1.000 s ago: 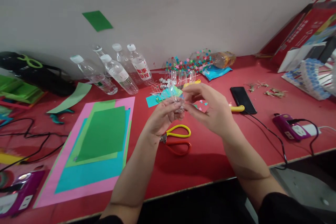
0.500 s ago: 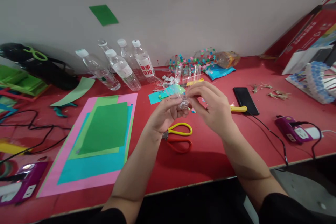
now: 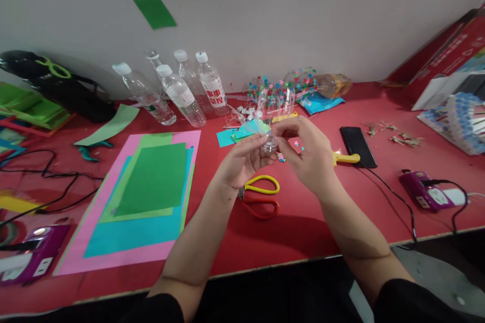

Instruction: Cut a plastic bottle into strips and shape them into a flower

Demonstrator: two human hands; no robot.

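A clear ridged plastic piece, seemingly part of a cut bottle (image 3: 269, 147), is held in my left hand (image 3: 244, 159), fingers curled under it and thumb along its top. My right hand (image 3: 303, 151) pinches at the right edge of this piece with thumb and forefinger; whether anything small sits between them is hidden. On the red table below my left hand lie scissors with one yellow and one red handle (image 3: 261, 184). Just beyond the hands are blue and green paper scraps (image 3: 227, 137) and clear plastic pieces (image 3: 276, 103).
Several clear bottles (image 3: 184, 98) stand at the back left. Stacked coloured paper (image 3: 155, 176) covers the left side. A star-dotted clear piece (image 3: 265, 88) and a bottle on its side (image 3: 333, 85) lie behind. To the right are a yellow-handled tool (image 3: 346, 158) and a phone (image 3: 358, 146).
The view has shifted slightly, so the table items appear moved a little to the right. Both hands keep their hold on the clear plastic piece, with the fingers nearly unchanged.
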